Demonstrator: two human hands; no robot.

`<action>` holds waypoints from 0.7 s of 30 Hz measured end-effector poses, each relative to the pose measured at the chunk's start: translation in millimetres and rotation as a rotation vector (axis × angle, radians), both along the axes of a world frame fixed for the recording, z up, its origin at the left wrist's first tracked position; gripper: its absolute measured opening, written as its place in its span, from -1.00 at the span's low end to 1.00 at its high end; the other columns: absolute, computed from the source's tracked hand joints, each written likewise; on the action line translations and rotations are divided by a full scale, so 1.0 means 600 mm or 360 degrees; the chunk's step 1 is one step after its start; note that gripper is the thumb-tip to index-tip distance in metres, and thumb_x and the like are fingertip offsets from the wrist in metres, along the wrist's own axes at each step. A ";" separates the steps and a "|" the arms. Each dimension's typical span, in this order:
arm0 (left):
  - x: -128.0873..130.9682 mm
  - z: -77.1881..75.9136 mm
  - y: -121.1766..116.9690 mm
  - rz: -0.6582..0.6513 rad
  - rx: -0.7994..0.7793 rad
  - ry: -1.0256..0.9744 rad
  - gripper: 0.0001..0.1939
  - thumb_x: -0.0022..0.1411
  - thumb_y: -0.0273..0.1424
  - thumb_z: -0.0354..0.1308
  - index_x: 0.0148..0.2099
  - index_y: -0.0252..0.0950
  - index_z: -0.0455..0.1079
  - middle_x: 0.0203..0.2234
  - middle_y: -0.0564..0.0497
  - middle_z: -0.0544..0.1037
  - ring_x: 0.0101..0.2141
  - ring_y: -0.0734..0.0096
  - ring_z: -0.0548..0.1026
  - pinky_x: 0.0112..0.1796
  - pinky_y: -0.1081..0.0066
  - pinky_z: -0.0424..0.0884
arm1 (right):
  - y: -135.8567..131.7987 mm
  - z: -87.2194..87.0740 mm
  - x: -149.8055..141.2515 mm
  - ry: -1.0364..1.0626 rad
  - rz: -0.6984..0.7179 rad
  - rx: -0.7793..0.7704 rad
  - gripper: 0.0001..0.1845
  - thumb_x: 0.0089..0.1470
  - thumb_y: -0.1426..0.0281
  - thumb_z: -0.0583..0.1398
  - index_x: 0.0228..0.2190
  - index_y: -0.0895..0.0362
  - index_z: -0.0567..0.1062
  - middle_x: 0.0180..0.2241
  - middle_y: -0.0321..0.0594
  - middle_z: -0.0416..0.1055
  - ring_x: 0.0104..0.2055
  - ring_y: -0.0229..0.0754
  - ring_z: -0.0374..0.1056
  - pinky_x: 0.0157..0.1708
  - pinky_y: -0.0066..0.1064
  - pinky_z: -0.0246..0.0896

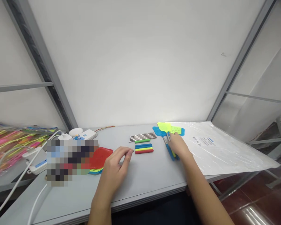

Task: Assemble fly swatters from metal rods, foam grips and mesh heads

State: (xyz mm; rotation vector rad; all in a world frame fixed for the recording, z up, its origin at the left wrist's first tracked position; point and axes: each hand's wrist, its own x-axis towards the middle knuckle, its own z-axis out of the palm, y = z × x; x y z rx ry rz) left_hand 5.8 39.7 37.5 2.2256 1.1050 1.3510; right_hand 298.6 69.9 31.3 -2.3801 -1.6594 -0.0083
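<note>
1. Blue and yellow swatters [164, 126] lie right of the tube row [144, 149], heads overlapping, probably to make one pile
2. The right hand [177, 145] lies over them, perhaps to steady them; its grip is hidden, so I cannot tell if it holds any
3. The left hand [117, 164], just left of the row, is narrow, almost pinching; on what, I cannot tell
4. Metal rods [142, 137] lie parallel behind the row, likely for easy picking

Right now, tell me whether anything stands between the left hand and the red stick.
Nothing visible does: only a narrow strip of bare tabletop shows between the left hand and the red stick.
</note>
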 end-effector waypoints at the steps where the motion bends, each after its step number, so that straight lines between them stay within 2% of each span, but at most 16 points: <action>1: -0.010 0.000 0.002 0.0039 0.0019 0.0002 -0.78 0.35 -0.24 0.03 -0.24 -0.20 0.45 -0.29 -0.02 0.57 -0.24 0.26 0.51 -0.24 0.38 0.40 | -0.006 -0.002 -0.002 -0.0009 0.0011 0.0027 -0.65 0.22 0.28 0.16 0.00 0.16 0.41 -0.03 -0.08 0.38 -0.05 -0.08 0.36 -0.10 -0.16 0.32; 6: -0.065 -0.003 0.018 0.0311 0.0133 -0.0075 -0.76 0.31 -0.19 0.08 -0.27 -0.18 0.48 -0.34 -0.01 0.59 -0.27 0.23 0.51 -0.25 0.35 0.37 | -0.047 -0.026 -0.013 -0.0023 -0.0039 0.0177 -0.63 0.23 0.27 0.07 0.01 0.12 0.44 -0.05 0.03 0.37 0.02 0.08 0.26 -0.06 -0.14 0.13; 9: -0.077 -0.006 0.022 0.0417 0.0167 -0.0156 -0.77 0.31 -0.20 0.07 -0.29 -0.16 0.49 -0.35 0.00 0.59 -0.27 0.22 0.51 -0.26 0.35 0.35 | -0.067 -0.048 -0.012 0.0013 -0.0118 0.0250 -0.60 0.23 0.21 0.05 0.00 0.10 0.46 -0.02 0.04 0.33 0.06 0.12 0.20 -0.05 -0.10 0.08; 14: -0.045 -0.001 0.009 0.0293 0.0135 -0.0143 -0.79 0.33 -0.24 0.07 -0.29 -0.19 0.44 -0.36 0.03 0.55 -0.32 0.29 0.50 -0.26 0.37 0.34 | -0.075 -0.073 -0.003 0.0096 -0.0175 0.0307 -0.61 0.23 0.21 0.05 -0.03 0.09 0.49 0.05 0.02 0.27 0.10 0.11 0.15 -0.03 -0.10 0.06; 18: -0.015 0.001 0.002 0.0116 0.0104 -0.0084 -0.82 0.34 -0.29 0.07 -0.29 -0.20 0.42 -0.37 0.06 0.53 -0.33 0.35 0.48 -0.27 0.42 0.33 | -0.072 -0.078 0.002 0.0155 -0.0196 0.0320 -0.59 0.23 0.20 0.04 -0.02 0.10 0.48 0.05 0.03 0.26 0.09 0.10 0.17 -0.03 -0.09 0.07; 21: -0.006 -0.003 0.004 0.0088 0.0096 -0.0075 -0.82 0.34 -0.30 0.07 -0.30 -0.21 0.41 -0.38 0.06 0.53 -0.32 0.36 0.48 -0.27 0.43 0.33 | -0.073 -0.078 0.004 0.0189 -0.0208 0.0327 -0.56 0.24 0.16 0.03 -0.02 0.11 0.48 0.05 0.05 0.26 0.09 0.11 0.17 -0.03 -0.08 0.07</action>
